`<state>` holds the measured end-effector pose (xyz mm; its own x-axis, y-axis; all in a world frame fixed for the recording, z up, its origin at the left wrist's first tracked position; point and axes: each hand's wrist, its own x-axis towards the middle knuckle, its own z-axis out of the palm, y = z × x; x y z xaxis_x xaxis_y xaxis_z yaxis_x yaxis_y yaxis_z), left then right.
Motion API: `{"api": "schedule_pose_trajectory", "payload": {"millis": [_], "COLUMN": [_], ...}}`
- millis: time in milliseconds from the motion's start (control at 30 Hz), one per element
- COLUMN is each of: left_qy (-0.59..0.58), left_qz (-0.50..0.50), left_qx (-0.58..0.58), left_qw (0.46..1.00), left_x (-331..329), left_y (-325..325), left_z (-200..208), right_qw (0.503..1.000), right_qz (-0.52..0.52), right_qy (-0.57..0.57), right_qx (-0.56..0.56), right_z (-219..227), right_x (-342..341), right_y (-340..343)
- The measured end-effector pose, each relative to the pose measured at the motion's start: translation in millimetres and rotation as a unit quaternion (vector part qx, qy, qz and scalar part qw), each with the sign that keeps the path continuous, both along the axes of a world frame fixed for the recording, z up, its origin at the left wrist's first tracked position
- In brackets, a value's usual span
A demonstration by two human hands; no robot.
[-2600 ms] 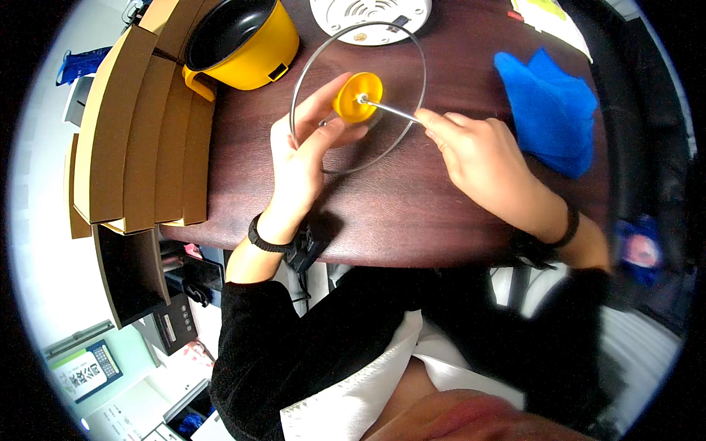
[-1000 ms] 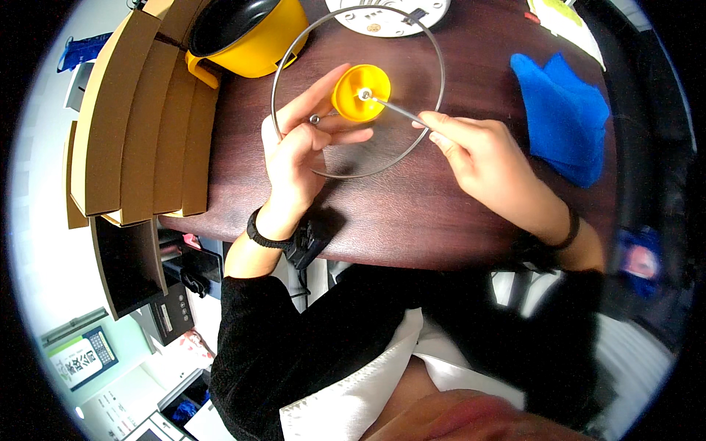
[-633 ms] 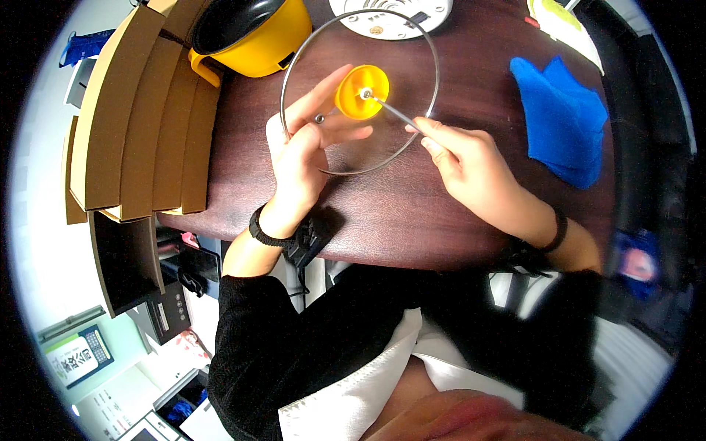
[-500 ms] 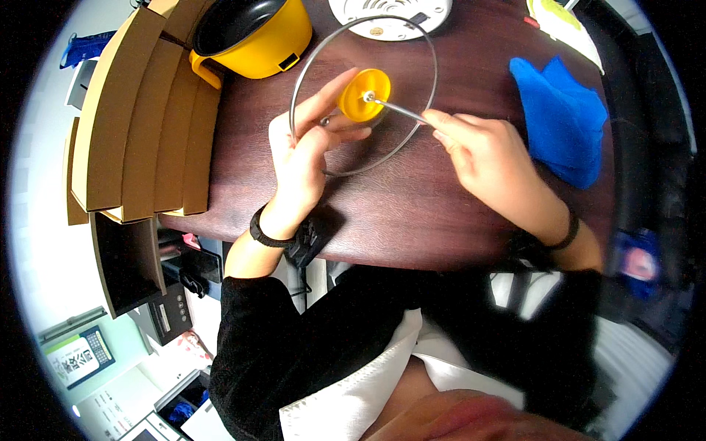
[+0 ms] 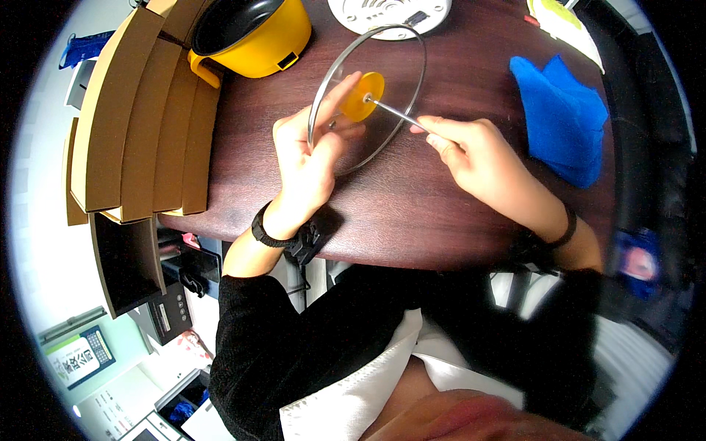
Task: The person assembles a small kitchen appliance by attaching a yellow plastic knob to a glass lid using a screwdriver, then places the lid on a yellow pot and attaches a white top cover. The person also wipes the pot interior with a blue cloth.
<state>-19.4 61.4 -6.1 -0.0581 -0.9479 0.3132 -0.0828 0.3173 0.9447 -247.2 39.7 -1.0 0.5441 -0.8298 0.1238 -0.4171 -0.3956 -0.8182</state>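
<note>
A round glass lid [image 5: 401,136] with a metal rim is tilted up above the table, held by my left hand [image 5: 312,147]. Fingers of that hand reach behind and around the yellow knob [image 5: 360,97] at the lid's middle. My right hand [image 5: 471,147] is closed on a thin metal screwdriver [image 5: 401,115]. Its tip meets the small screw at the centre of the knob. Most of the screwdriver's handle is hidden inside my right hand.
A yellow pot [image 5: 268,40] with a black inside stands at the far left, beside brown cardboard boxes [image 5: 143,117]. At the far middle lies a white round base [image 5: 434,16]. A blue cloth [image 5: 562,121] rests on the dark wooden table [image 5: 412,220] at the right.
The lid has turned more edge-on and shifted slightly right with my left hand. My right fingers have moved a little on the screwdriver, whose tip stays at the knob.
</note>
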Motion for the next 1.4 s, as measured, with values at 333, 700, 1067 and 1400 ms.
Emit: {"api": "schedule_pose_trajectory", "payload": {"millis": [333, 700, 1067, 1400], "left_qy": [-0.076, -0.087, 0.043, 0.017], "left_qz": [0.025, 0.019, -0.031, -0.019], "left_qx": [-0.078, -0.064, 0.06, 0.051], "left_qw": [0.994, 0.994, 0.997, 0.998], "left_x": [4, 8, 3, 1], "left_y": [-4, -4, -3, -4], "left_z": [-7, 2, 10, 4], "right_qw": [0.929, 0.935, 0.931, 0.932], "right_qz": [0.031, 0.054, -0.031, -0.021], "right_qy": [-0.136, -0.148, 0.21, 0.238], "right_qx": [0.343, 0.318, -0.297, -0.272], "right_z": [-2, -1, 9, 8], "right_x": [4, 4, -10, -8], "right_y": [1, 1, 1, 5]}}
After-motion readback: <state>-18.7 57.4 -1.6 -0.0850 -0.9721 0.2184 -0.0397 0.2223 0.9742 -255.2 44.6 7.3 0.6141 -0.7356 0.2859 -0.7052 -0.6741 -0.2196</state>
